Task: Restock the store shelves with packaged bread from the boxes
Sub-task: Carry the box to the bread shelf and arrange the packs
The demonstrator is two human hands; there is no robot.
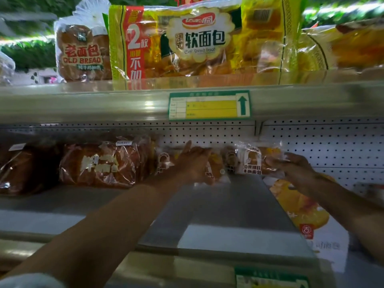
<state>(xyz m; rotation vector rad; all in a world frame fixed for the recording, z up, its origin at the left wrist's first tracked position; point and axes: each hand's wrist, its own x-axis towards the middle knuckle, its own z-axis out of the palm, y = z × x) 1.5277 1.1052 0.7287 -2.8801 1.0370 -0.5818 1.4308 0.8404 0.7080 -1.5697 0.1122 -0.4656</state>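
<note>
Bread packs sit between both hands on the shelf.

Small clear-wrapped bread packs upright in row at lower shelf back, against pegboard.

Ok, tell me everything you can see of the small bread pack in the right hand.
The small bread pack is a clear, crinkly plastic bag with a white arch-shaped label printed in dark characters, and golden-brown bread shows through it. It stands roughly upright at the back of the lower shelf, against the perforated white back panel. The right hand grips its right end. Similar small packs sit close on its left.
</note>
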